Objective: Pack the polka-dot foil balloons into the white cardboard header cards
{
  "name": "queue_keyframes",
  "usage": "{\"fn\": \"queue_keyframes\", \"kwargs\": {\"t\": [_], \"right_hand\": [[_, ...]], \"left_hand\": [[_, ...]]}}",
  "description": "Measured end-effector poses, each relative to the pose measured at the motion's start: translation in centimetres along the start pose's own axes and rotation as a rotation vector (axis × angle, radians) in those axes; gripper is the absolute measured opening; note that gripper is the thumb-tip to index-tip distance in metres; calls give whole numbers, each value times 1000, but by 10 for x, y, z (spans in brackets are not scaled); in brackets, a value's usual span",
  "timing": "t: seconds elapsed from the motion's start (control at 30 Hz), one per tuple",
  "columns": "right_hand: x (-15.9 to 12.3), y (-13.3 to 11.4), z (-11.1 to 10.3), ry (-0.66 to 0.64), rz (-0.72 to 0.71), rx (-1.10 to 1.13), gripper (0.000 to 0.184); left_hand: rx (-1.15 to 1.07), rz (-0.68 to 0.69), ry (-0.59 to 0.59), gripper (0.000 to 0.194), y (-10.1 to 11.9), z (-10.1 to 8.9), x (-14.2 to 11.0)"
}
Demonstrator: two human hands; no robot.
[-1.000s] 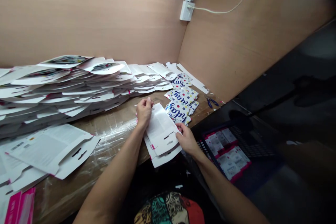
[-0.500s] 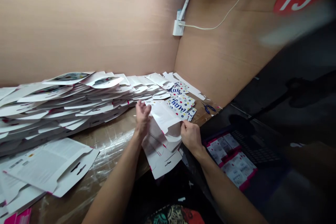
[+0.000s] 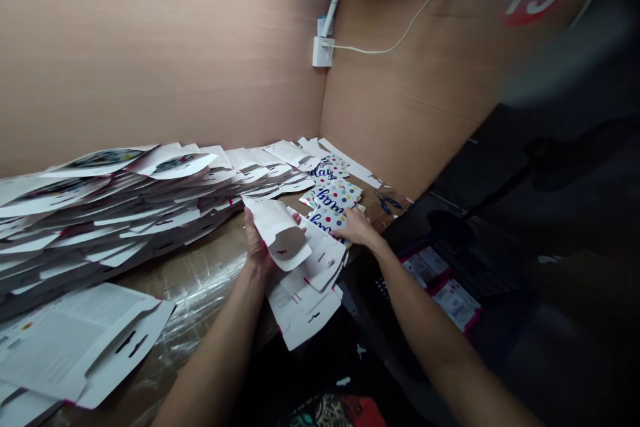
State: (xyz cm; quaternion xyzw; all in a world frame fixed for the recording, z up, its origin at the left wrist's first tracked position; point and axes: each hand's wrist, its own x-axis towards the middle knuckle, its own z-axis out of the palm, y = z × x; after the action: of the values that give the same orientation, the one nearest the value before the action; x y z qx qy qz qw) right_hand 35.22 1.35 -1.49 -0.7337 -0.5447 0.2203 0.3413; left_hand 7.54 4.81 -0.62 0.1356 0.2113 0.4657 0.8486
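Observation:
My left hand (image 3: pixel 259 243) is closed round a white cardboard sleeve (image 3: pixel 273 220), squeezed so that its end nearest me gapes. Just below the sleeve lie more flat white sleeves (image 3: pixel 305 320), with hang holes in their flaps, hanging partly over the table's edge. My right hand (image 3: pixel 356 227) is at a polka-dot packet (image 3: pixel 327 219) with blue lettering, its fingers and thumb gripping the near edge. More polka-dot packets (image 3: pixel 336 195) lie behind that one.
A long overlapping pile of white sleeves (image 3: pixel 150 213) lines the back wall. More sleeves (image 3: pixel 75 340) lie front left on the table (image 3: pixel 200 273). Blue-handled pliers (image 3: pixel 387 203) lie at the right end. Below right, a dark crate (image 3: pixel 480 273) holds packs with pink edges.
My left hand now has the sleeve lifted and bowed, with its mouth gaping. My right hand has let go of the sleeve and moved to the polka-dot packets. The view has shifted right.

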Motion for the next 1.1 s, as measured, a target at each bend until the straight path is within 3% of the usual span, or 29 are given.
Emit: {"fn": "queue_keyframes", "kwargs": {"t": [0.13, 0.3, 0.37, 0.43, 0.5, 0.6, 0.8, 1.1], "right_hand": [[7, 9, -15, -40, -69, 142, 40], [-50, -16, -28, 270, -259, 444, 30], [-81, -34, -31, 259, -465, 343, 18], [-106, -53, -29, 137, -729, 156, 2], [-121, -67, -21, 30, -948, -34, 12], [-127, -80, -4, 21, -1097, -227, 18], [-124, -84, 12, 112, -1035, -220, 20], [-131, -80, 32, 141, -881, -223, 14]], "left_hand": [[59, 31, 78, 90, 1, -1, 3], [18, 44, 56, 91, 0, -1, 0], [-15, 53, 34, 92, -2, 0, -2], [-48, 95, 29, 92, -4, 1, -3], [-72, 118, 33, 94, -6, 2, -5], [-71, 101, -3, 97, -6, 4, -8], [-61, 132, -4, 98, -2, 2, -11], [-60, 214, -25, 90, 3, -1, -9]]}}
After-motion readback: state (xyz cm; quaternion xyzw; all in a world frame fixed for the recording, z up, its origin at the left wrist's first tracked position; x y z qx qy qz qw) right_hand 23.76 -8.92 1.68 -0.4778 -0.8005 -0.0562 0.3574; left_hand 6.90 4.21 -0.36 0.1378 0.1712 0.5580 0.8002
